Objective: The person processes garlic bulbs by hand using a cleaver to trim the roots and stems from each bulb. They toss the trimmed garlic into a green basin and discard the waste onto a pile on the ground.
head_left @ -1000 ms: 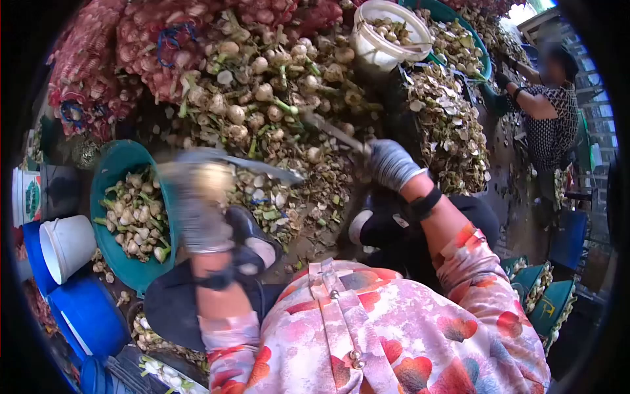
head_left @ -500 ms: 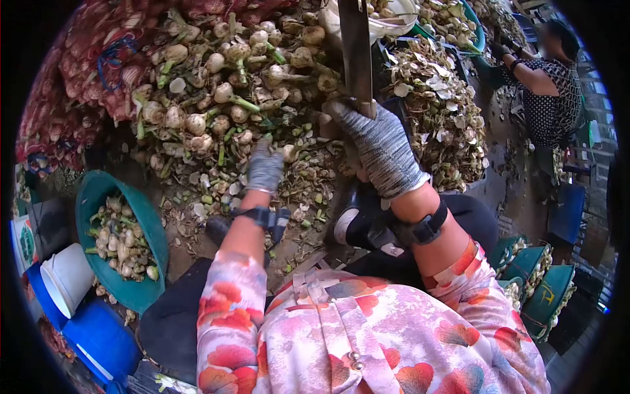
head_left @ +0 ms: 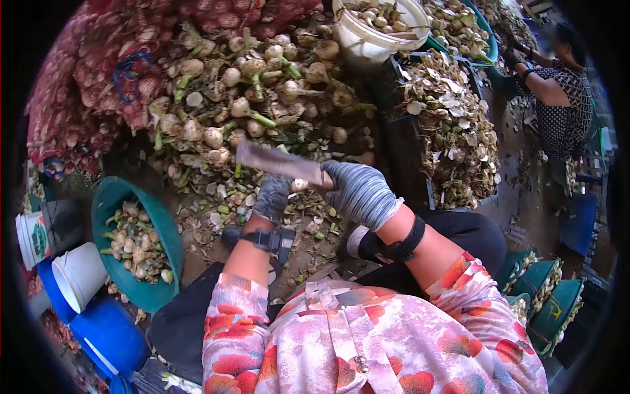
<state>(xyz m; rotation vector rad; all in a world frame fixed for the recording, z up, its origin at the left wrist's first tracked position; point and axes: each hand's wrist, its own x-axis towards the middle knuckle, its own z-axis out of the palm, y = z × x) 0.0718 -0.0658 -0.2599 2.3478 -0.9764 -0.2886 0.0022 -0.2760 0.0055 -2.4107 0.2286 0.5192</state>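
Observation:
My right hand (head_left: pixel 361 192), in a grey striped glove, is closed round the handle of a broad blade (head_left: pixel 281 162), which points left and looks blurred. Below the blade, my left hand (head_left: pixel 273 196), also gloved, is closed on a pale garlic bulb (head_left: pixel 299 185) that shows at its fingertips. Beyond both hands lies a heap of garlic bulbs (head_left: pixel 243 108) with green stems and roots. Cut bits of stem and skin (head_left: pixel 226 197) are scattered on the ground beside and under my hands.
A green basin (head_left: pixel 172 243) with bulbs stands at the left, near white and blue buckets (head_left: pixel 108 335). Red mesh sacks (head_left: pixel 92 85) fill the upper left. A crate of trimmings (head_left: pixel 453 125) and a white bucket (head_left: pixel 367 43) are beyond my right hand. Another person (head_left: pixel 558 92) sits upper right.
The blade has swung from upright down to the left, over my left hand. My right hand has come lower and closer to my left. A bulb now shows at my left fingers.

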